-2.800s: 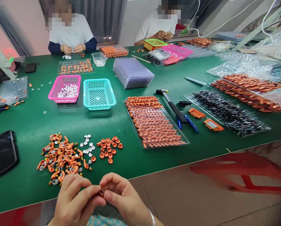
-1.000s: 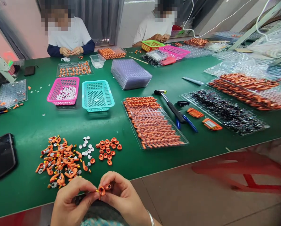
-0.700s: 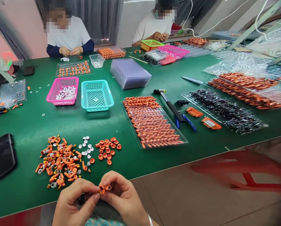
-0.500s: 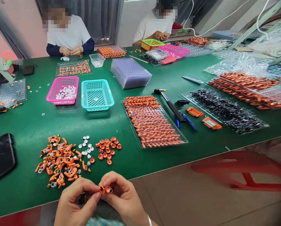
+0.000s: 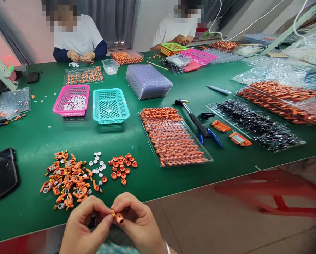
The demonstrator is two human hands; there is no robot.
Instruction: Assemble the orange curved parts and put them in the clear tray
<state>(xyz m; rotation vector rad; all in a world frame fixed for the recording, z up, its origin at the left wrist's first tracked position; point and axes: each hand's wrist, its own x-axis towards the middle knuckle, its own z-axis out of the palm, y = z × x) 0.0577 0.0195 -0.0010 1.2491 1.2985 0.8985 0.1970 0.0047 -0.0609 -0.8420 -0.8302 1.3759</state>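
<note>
Just past the table's front edge, my left hand (image 5: 87, 225) and my right hand (image 5: 139, 222) meet, fingertips pinched on one small orange earbud shell (image 5: 119, 218). A dark hole shows at its near end. A yellow bit (image 5: 112, 213) sticks out by my left thumb and forefinger; my fingers cover the rest. Beyond my hands lies a loose pile of orange earbud shells (image 5: 70, 176) with silver and yellow parts. Beside the pile are small white discs (image 5: 96, 163) and round orange caps (image 5: 122, 167).
Farther in are a pink basket (image 5: 57, 106) of white pieces, a turquoise basket (image 5: 111, 121), a tray of orange shells (image 5: 173, 137), a hammer (image 5: 193, 118) and a tray of black wired parts (image 5: 255, 123). A phone (image 5: 3, 174) lies left. Two people in white shirts work across the table.
The earbud shell has turned slightly between my fingers, its holed end now lower and nearer me. A hand has come into view at the far right edge. The view has shifted slightly.
</note>
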